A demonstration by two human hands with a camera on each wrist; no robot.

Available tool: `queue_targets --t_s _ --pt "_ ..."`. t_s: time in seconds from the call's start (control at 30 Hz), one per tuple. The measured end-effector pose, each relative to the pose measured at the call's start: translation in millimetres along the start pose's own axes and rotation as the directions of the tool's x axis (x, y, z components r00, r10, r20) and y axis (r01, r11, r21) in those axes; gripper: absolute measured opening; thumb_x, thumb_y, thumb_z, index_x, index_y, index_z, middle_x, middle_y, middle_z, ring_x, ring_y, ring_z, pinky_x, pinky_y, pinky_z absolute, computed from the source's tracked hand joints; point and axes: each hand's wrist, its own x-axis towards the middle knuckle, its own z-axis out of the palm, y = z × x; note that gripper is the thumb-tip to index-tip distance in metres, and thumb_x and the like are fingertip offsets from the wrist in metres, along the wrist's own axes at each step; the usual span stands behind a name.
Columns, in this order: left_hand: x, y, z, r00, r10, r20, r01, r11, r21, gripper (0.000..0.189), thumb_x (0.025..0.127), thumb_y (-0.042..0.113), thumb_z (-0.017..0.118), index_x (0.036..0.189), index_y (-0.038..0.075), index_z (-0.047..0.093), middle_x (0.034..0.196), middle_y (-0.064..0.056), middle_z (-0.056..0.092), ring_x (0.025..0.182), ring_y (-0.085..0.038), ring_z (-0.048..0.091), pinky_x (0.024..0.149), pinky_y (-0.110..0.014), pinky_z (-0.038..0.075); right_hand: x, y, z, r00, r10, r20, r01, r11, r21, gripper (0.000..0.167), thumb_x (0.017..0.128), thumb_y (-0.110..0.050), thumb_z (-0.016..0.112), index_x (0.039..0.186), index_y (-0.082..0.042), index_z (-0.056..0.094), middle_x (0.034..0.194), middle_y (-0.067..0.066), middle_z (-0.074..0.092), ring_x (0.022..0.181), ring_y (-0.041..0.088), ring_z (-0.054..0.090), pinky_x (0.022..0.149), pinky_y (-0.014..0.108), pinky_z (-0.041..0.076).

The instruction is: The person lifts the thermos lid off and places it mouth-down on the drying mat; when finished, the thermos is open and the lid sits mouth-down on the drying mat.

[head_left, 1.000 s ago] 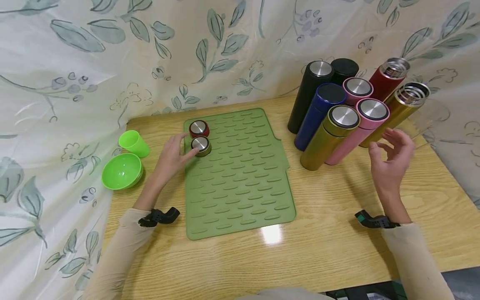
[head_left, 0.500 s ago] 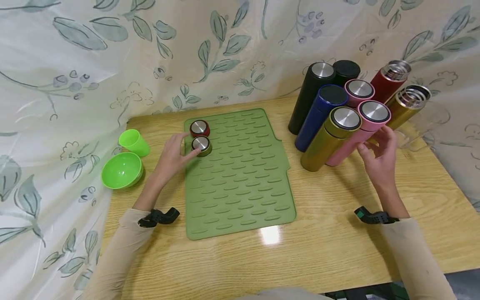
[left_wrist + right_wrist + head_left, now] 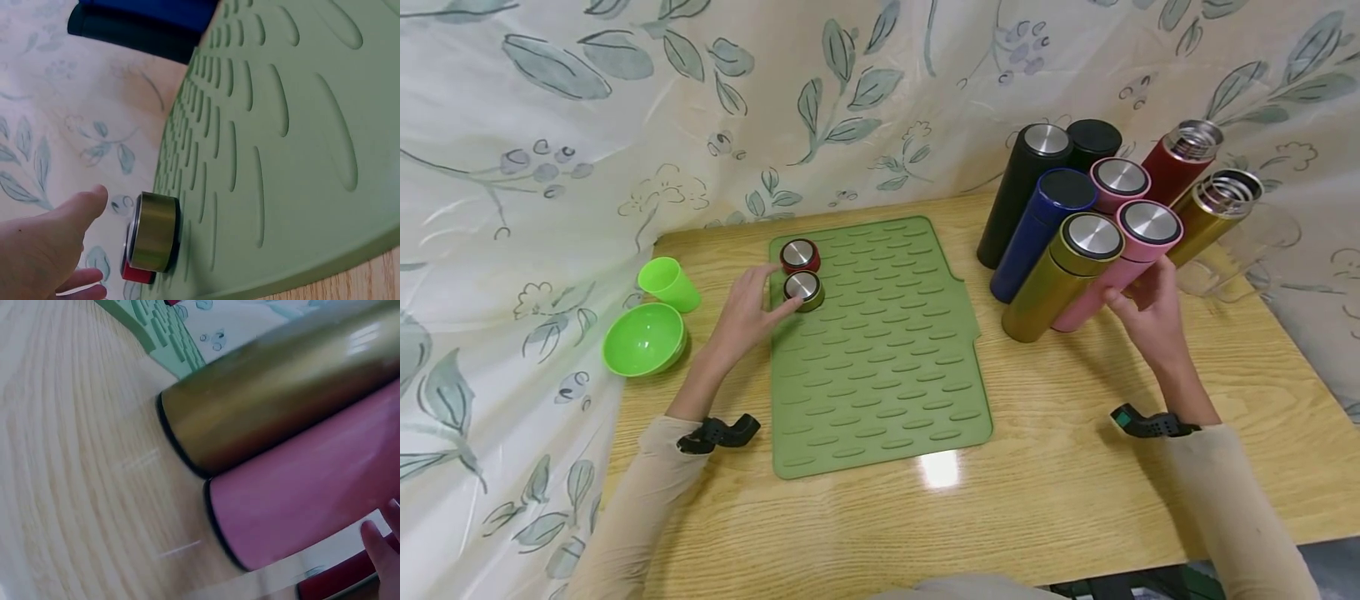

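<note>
Centre left, my left grip (image 3: 743,312) is released beside the gold lid (image 3: 807,288); right of frame, my right grip (image 3: 1152,315) is at the front pink bottle (image 3: 1122,272), grasp unclear.

Place: apparently a makeshift test booth (exact kind uncertain), with leaf-print sheeting (image 3: 730,108) hung on three sides of a wood-grain table (image 3: 850,533), two wrist-worn cameras (image 3: 718,434), and household ware, namely flasks (image 3: 1048,292), green mat (image 3: 880,358), bowl (image 3: 644,340) and cup (image 3: 672,286), arranged on top.
</note>
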Motion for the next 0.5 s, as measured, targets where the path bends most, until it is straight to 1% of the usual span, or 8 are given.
queue_targets --t_s 0.1,0.17,0.23,0.37,0.5 --pt "-1.4 0.1 -0.9 1.0 0.007 -0.005 -0.007 1.0 -0.003 0.069 0.088 0.038 0.07 0.142 0.005 0.042 0.144 -0.02 0.045 0.137 -0.039 0.036 0.115 -0.056 0.029 2.5 9 -3 0.998 0.041 0.051 -0.045 0.995 0.084 0.06 0.083 0.008 0.068 0.136 -0.006 0.042 0.107 0.005 0.063 0.095 0.012 0.06 0.083 0.018 0.049" --pt "-2.3 -0.3 -1.3 1.0 0.009 -0.009 -0.009 1.0 -0.004 0.069 0.088 0.038 0.07 0.142 0.004 0.042 0.144 -0.02 0.045 0.137 -0.039 0.036 0.115 -0.055 0.029 4.0 13 -4 0.996 0.051 0.074 -0.059 0.993 0.107 0.059 0.083 0.01 0.067 0.135 -0.005 0.042 0.106 0.004 0.063 0.095 0.012 0.06 0.083 0.018 0.049" --pt "-3.2 -1.0 -1.8 1.0 0.005 -0.008 -0.005 1.0 -0.003 0.069 0.088 0.037 0.071 0.141 0.004 0.043 0.144 -0.02 0.045 0.137 -0.039 0.036 0.116 -0.055 0.028 5.1 15 -4 0.995 0.049 0.091 -0.059 0.992 0.109 0.061 0.082 0.011 0.067 0.136 -0.005 0.043 0.107 0.005 0.062 0.095 0.012 0.059 0.083 0.019 0.049" --pt "-3.0 -2.1 0.1 1.0 0.001 0.003 -0.001 1.0 0.003 0.07 0.088 0.038 0.071 0.141 0.004 0.043 0.146 -0.02 0.043 0.138 -0.038 0.035 0.116 -0.055 0.027 4.8 17 -6 0.992 0.036 0.12 -0.042 0.998 0.052 0.064 0.08 0.014 0.067 0.137 -0.004 0.044 0.109 0.003 0.06 0.097 0.011 0.057 0.084 0.016 0.049" --pt "-1.7 -1.1 1.5 1.0 0.026 0.005 -0.026 1.0 0.003 0.069 0.089 0.037 0.07 0.142 0.004 0.042 0.146 -0.02 0.044 0.138 -0.038 0.036 0.116 -0.055 0.028 4.9 17 -5 0.993 0.026 0.116 -0.026 1.0 0.001 0.063 0.078 0.02 0.063 0.134 -0.003 0.047 0.11 0.002 0.061 0.097 0.009 0.058 0.086 0.015 0.049"
